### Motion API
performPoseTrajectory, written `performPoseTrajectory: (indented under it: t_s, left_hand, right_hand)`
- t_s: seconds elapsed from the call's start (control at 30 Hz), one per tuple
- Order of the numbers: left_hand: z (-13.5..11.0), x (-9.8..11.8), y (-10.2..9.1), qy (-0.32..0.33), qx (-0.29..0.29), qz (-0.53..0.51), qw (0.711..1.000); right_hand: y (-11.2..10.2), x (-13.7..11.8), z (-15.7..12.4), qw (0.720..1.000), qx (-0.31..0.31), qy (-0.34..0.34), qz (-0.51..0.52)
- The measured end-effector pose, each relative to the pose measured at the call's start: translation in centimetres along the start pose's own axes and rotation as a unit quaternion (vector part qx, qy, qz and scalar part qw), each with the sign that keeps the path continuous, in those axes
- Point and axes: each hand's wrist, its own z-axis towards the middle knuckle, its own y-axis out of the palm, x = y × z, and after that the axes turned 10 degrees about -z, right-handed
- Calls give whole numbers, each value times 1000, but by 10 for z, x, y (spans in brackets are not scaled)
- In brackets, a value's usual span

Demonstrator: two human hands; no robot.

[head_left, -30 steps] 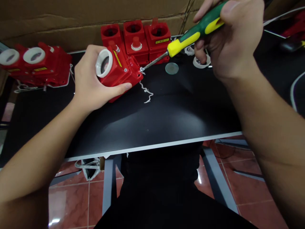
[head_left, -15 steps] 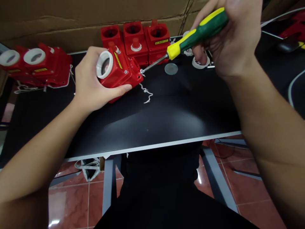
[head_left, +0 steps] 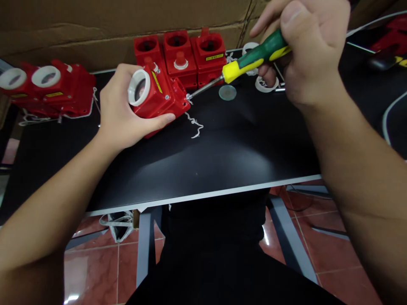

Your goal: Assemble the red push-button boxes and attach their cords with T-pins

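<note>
My left hand [head_left: 122, 110] grips a red housing [head_left: 163, 91] with a white ring round its window, holding it tilted over the black table. Wrapped round the green and yellow handle of a screwdriver [head_left: 233, 70] is my right hand [head_left: 305, 46]. The screwdriver's tip meets a screw at the housing's right corner. From that corner a thin white string [head_left: 195, 127] trails down onto the table. A round glass disc [head_left: 227, 92] lies just beyond the shaft, and a white ring [head_left: 266, 84] sits below my right fingers.
Several more red housings [head_left: 181, 63] stand at the back against a cardboard wall [head_left: 127, 25]. Two with white rings [head_left: 60, 93] are at the left. A black and yellow tool [head_left: 381, 62] and a pale cable [head_left: 386, 118] lie at the right. The table's pale front edge [head_left: 203, 196] faces me.
The screwdriver handle has turned, its green and yellow stripes now lying differently, and my right fingers and thumb have shifted on it. My left hand and the housing are almost unmoved.
</note>
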Motion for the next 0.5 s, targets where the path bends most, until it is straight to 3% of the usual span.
performPoseTrajectory:
  t_s: [0.5]
  left_hand:
    - [1, -1, 2, 7, 5, -7, 1000]
  right_hand:
    - [-3, -3, 2, 1000, -14, 16, 7]
